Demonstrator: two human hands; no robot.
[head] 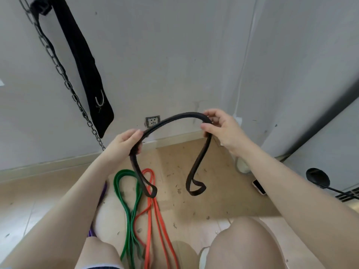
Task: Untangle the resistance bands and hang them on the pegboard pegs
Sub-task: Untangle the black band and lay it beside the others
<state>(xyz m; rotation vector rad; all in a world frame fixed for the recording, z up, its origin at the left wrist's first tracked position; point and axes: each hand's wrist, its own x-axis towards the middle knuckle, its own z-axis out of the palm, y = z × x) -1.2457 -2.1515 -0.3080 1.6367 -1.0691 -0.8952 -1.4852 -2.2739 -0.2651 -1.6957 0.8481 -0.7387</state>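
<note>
A black resistance band [175, 118] arches between both hands, doubled over, with its two looped ends hanging down toward the floor. My left hand [124, 141] grips it at the left of the arch, and my right hand [219, 127] pinches it at the right. On the floor below lie a green band [128, 208] and an orange-red band [153, 214], side by side and touching. A purple band [103, 193] shows partly behind my left forearm. No pegboard is in view.
A black strap with a metal ring [87, 74] and a chain [58, 68] hang on the grey wall at the left. A wall socket [153, 121] sits low on the wall. A phone [259, 186] and a black ladle-like object [318, 177] lie at the right. My knees fill the bottom.
</note>
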